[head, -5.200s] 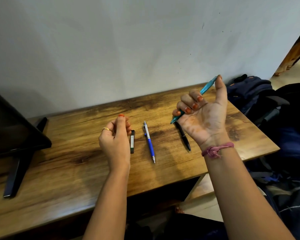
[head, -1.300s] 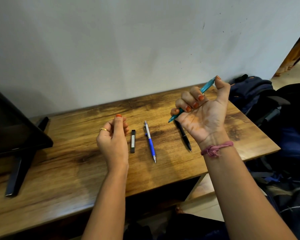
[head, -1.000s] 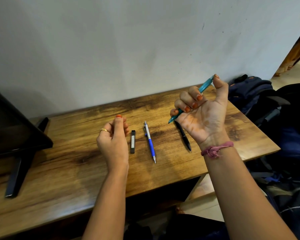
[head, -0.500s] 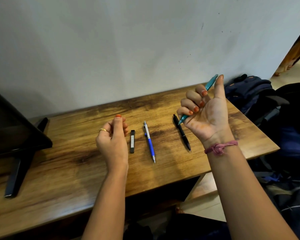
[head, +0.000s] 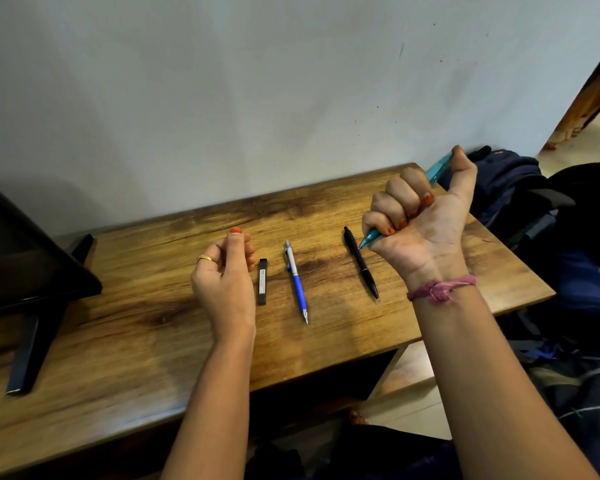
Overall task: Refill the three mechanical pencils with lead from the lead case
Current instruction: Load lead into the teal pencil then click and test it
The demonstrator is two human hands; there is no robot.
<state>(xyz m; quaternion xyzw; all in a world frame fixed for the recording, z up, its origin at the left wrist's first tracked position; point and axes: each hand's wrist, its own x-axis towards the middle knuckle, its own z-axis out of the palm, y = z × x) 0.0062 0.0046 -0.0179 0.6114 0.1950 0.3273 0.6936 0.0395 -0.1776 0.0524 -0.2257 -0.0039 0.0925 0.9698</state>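
Teal pencil (head: pixel 438 168) is sitting clamped in the fisted right hand (head: pixel 418 216), thumb on its far end, while the left hand (head: pixel 224 271), curled, is hovering near the lead case (head: pixel 263 281) on the bench (head: pixel 136 323); over-clicking risks snapping lead.

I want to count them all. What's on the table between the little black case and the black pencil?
Just one thing: the blue pencil lies between the lead case and the black pencil, touching neither. The head view shows it.
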